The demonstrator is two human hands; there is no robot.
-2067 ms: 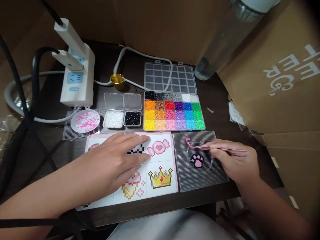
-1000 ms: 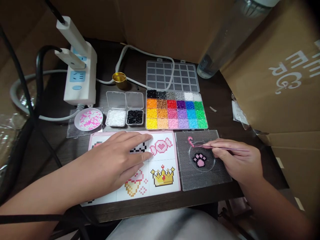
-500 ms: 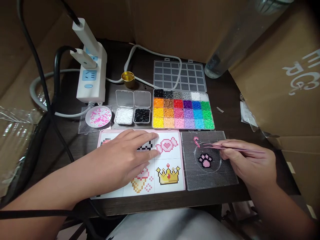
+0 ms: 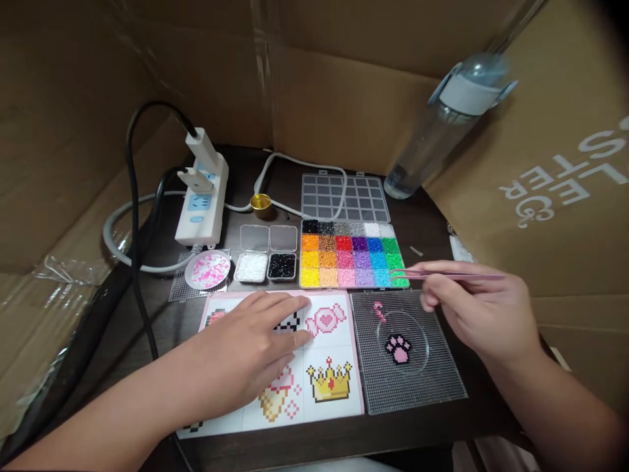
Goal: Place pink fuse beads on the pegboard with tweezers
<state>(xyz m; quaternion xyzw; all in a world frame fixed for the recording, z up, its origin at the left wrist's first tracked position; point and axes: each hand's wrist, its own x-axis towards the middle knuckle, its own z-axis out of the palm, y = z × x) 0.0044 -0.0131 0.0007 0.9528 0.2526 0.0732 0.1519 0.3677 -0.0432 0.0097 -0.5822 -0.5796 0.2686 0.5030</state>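
1. On the pegboard [image 4: 435,370], lower right of the frame, we see a black-and-pink paw [image 4: 399,349] finished and only a short pink curve [image 4: 379,309] begun above it; most pegs stand bare.
2. Our right hand [image 4: 484,314] pinches the pink tweezers [image 4: 442,275] between thumb and fingertips, tips over the green corner of the bead box [image 4: 354,259]; whether they carry a bead, we cannot tell.
3. Our left hand [image 4: 250,347] lies flat, fingers loosely together, on the pattern sheet [image 4: 329,383].

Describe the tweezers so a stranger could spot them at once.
On the dark table, find the rainbow bead box and the clear pegboard in front of its right end. Between them the right hand holds the tweezers: thin, pink, pointing left, the only long slender tool there.
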